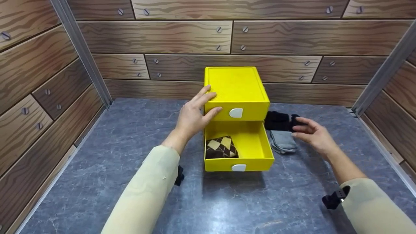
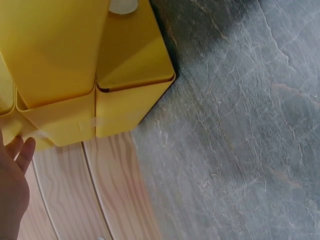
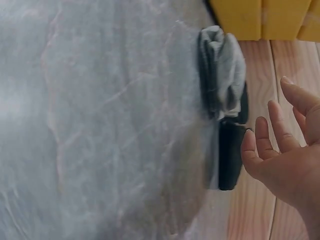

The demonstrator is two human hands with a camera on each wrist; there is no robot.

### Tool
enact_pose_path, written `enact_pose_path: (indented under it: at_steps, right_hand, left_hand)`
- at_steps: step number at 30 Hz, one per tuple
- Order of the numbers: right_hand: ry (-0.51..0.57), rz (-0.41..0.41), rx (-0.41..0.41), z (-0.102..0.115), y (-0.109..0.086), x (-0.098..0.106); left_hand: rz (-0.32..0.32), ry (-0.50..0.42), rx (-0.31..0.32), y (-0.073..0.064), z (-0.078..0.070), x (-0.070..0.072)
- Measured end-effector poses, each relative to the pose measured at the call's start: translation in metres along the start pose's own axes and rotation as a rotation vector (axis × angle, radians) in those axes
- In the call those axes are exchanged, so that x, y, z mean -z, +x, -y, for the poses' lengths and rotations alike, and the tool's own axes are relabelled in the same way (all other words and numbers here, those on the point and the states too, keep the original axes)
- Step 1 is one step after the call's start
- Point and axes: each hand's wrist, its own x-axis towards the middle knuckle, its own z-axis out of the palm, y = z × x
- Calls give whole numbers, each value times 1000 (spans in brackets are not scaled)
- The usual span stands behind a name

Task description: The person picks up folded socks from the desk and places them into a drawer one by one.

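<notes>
A yellow two-drawer box stands with its lower drawer pulled out and its upper drawer closed. A folded brown-and-cream argyle sock lies at the left in the lower drawer. My left hand rests on the box's upper left edge, fingertips on the top and thumb at the front. To the right of the box lie a folded grey sock and dark folded bundles. Beside them hovers my right hand, fingers loosely spread, holding nothing; the right wrist view shows the grey sock just past its fingertips.
The grey marbled tabletop is bounded by wood-print panels at the back and both sides. Metal posts stand at the back corners. Each drawer front carries a white pull.
</notes>
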Motion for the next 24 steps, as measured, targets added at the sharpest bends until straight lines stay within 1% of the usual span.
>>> enact_pose_path:
  at_steps: [6,9,16,21,24]
  right_hand:
    - [-67,28,-61,-9,4,-7]
    - [-79,22,-64,-13,6,-9]
    - [-66,-19,-60,-22,7,-11]
    - [-75,-19,-62,-25,8,-12]
    - [-85,4,-83,-26,9,-13]
  left_hand:
    - [5,-1,3,-1,0,0]
    - [3,-3,5,-1,0,1]
    - [0,-10,4,-1,1,-1]
    - [-4,-7,2,0,1,-1]
    - [-1,-9,3,0,2,-1]
